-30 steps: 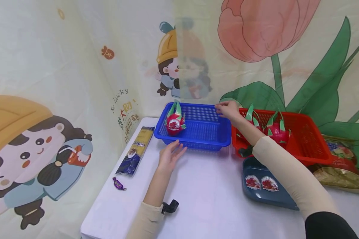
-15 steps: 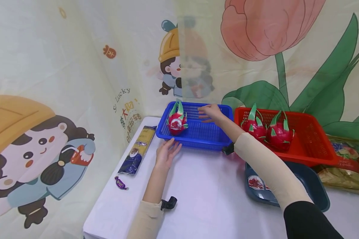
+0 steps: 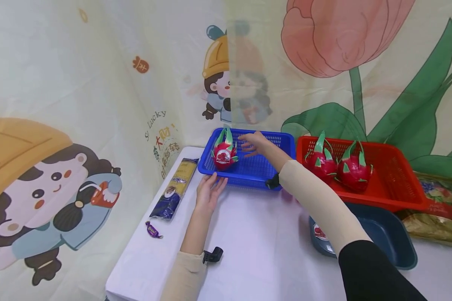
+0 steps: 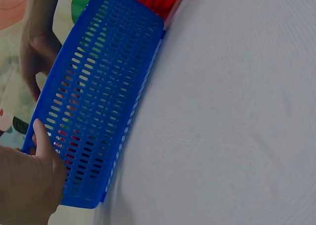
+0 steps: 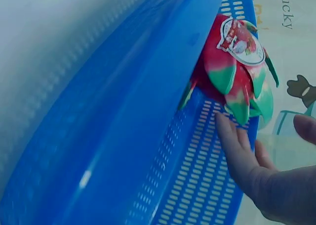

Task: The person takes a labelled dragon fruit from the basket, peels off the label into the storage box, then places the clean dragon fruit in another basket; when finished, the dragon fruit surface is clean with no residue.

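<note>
A pink dragon fruit (image 3: 224, 155) with green leaf tips and a round sticker stands at the left end of the blue basket (image 3: 256, 174). My right hand (image 3: 257, 143) reaches over this basket, fingers loosely extended and holding nothing. In the right wrist view, the right hand's fingertips come close to the dragon fruit's (image 5: 232, 62) leaves, with a small gap visible. At the basket's front, the fingers of my left hand (image 3: 208, 193) touch the rim. From the left wrist, the left thumb lies against the basket's outer wall (image 4: 94, 101); the other fingers are mostly hidden.
Right of the blue basket, a red basket (image 3: 395, 184) holds two dragon fruits (image 3: 355, 169). A dark blue-grey tray (image 3: 393, 234) sits before it, partly behind my right sleeve. A pasta packet (image 3: 175, 188) and purple-wrapped candy (image 3: 152, 230) lie left; a gold-red bag (image 3: 435, 217) lies right.
My right hand has moved left from the blue basket's right rim toward the dragon fruit inside. My left hand has moved up slightly to the front rim.
</note>
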The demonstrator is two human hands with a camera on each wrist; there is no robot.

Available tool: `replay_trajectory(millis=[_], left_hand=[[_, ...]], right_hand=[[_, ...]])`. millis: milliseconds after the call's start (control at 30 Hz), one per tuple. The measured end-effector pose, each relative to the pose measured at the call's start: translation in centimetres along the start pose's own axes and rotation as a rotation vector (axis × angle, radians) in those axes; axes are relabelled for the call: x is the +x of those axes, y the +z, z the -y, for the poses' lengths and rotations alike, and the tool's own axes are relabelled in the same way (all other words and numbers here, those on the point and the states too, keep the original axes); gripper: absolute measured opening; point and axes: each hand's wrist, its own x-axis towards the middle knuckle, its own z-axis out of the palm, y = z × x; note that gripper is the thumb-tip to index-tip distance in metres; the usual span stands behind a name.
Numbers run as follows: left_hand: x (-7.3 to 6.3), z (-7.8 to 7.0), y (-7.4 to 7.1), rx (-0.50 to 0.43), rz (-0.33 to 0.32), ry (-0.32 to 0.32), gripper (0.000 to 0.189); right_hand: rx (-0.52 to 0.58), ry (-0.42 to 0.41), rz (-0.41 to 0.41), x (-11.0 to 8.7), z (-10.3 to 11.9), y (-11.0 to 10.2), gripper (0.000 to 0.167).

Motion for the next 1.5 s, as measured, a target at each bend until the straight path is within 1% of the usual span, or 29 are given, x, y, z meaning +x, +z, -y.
replay_trajectory(millis=[100, 267, 400, 600, 800, 933, 1100, 1200, 1267, 1367, 1400, 1500], left_hand=[[0.0, 0.1, -0.1, -0.005, -0.007, 0.005, 0.027], [0.0, 0.3, -0.3, -0.01, -0.007, 0.011, 0.021], [0.0, 0.4, -0.2, 0.007, 0.005, 0.026, 0.016], [0.1, 0.6, 0.1, 0.002, -0.002, 0.017, 0.01], [0.0, 0.5, 0.1, 0.011, -0.01, 0.027, 0.01], [0.0, 0.4, 0.1, 0.001, -0.008, 0.027, 0.01], [0.1, 0.4, 0.1, -0.001, -0.005, 0.017, 0.01], [0.2, 0.3, 0.1, -0.009, -0.006, 0.014, 0.011], [0.3, 0.3, 0.0, -0.015, -0.004, 0.014, 0.012], [0.4, 0.2, -0.1, -0.019, -0.006, 0.016, 0.012], [0.4, 0.2, -0.1, -0.017, -0.006, 0.015, 0.012], [0.4, 0.2, -0.2, -0.018, -0.005, 0.014, 0.012]], right_hand=[[-0.005, 0.036, -0.03, 0.3, -0.1, 0.7, 0.067], [-0.015, 0.079, -0.069, 0.8, -0.4, 1.6, 0.074], [-0.006, 0.078, -0.094, 1.0, -0.6, 2.1, 0.076], [0.061, 0.08, -0.139, 1.0, -1.0, 2.8, 0.089], [0.108, 0.099, -0.149, 1.3, -1.2, 3.3, 0.083], [0.128, 0.103, -0.154, 1.4, -1.4, 3.4, 0.085], [0.135, 0.084, -0.169, 1.4, -1.8, 3.4, 0.085], [0.119, 0.048, -0.189, 1.3, -2.0, 3.5, 0.079], [0.109, 0.023, -0.207, 1.3, -2.1, 3.7, 0.069], [0.099, -0.024, -0.226, 1.5, -2.5, 4.0, 0.047], [0.099, -0.035, -0.232, 1.5, -2.6, 4.0, 0.043], [0.094, -0.057, -0.243, 1.5, -3.0, 3.9, 0.041]])
